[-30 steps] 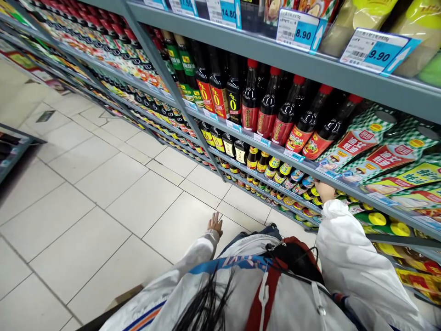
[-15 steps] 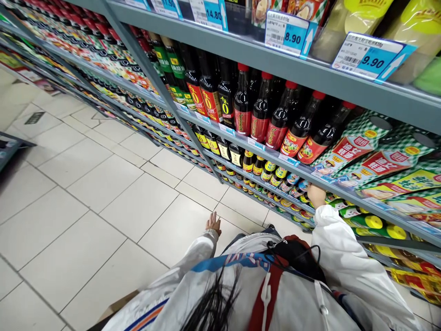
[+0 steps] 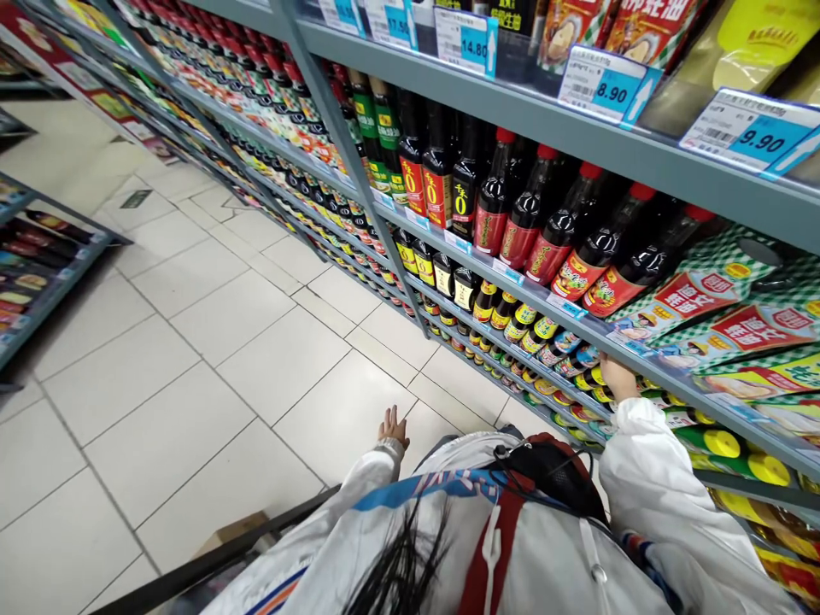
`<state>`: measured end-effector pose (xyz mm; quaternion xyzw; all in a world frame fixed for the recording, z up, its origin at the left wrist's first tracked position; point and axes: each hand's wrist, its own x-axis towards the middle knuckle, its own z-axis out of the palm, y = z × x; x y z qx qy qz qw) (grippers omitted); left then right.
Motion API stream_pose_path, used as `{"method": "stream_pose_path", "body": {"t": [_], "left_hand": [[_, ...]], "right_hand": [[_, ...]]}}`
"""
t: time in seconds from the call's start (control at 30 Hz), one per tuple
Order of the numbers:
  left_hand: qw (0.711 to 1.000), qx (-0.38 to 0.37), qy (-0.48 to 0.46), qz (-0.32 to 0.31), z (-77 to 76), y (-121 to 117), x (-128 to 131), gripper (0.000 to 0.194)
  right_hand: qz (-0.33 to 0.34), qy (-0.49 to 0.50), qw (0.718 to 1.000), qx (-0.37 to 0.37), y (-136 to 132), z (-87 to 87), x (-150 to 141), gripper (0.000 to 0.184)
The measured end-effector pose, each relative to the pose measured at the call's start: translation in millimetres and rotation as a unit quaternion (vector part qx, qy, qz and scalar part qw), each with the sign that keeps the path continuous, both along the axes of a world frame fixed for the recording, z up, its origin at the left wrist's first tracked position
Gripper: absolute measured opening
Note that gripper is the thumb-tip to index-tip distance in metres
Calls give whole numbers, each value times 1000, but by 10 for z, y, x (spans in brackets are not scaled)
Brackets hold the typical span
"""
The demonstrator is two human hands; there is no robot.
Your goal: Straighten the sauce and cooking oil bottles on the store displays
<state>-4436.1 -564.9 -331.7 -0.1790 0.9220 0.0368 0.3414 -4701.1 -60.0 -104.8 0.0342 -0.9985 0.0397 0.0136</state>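
My left hand (image 3: 393, 427) hangs over the floor in front of me, empty, with its fingers spread. Under a shelf edge on the right, my right hand (image 3: 618, 377) reaches in among the lower bottles. Its fingers are hidden behind the shelf edge, so whether they grip anything does not show. Just left of it stand bottles with blue labels (image 3: 564, 346) and, beside those, yellow-labelled bottles (image 3: 543, 331). On the shelf above are dark sauce bottles with red caps (image 3: 612, 248) and green-checked packs (image 3: 695, 295).
Grey shelving (image 3: 544, 124) with price tags (image 3: 608, 90) runs along the right side. Another shelf unit (image 3: 48, 265) stands at the far left. A dark rail (image 3: 224, 559) and a cardboard box (image 3: 237, 530) lie behind my left arm. Pale tiles (image 3: 198, 401) cover the floor.
The view has shifted left, bringing more of the left shelf unit and the dark rail into sight. My right hand remains at the lower shelf; my left hand stays spread.
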Motion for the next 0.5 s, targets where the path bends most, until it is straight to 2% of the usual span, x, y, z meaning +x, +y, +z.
{"method": "stream_pose_path", "body": {"t": [0.13, 0.23, 0.3, 0.37, 0.43, 0.5], "left_hand": [[1000, 7, 14, 11, 39, -55, 80, 56], [1000, 14, 15, 22, 64, -134, 190, 56], [999, 17, 7, 36, 77, -200, 312, 57], [998, 19, -8, 54, 92, -272, 482, 57], [997, 18, -30, 75, 116, -344, 692, 55], [994, 16, -56, 93, 153, -413, 910, 51]], "right_hand": [[-36, 20, 999, -27, -31, 30, -10, 52], [-98, 42, 993, -50, -183, -15, 76, 55], [-154, 67, 984, -59, -404, -84, 221, 68], [-185, 114, 972, -93, -722, -154, 418, 91], [-149, 164, 962, -162, -1095, -190, 599, 108], [-49, 171, 962, -206, -1451, -169, 680, 105]]}}
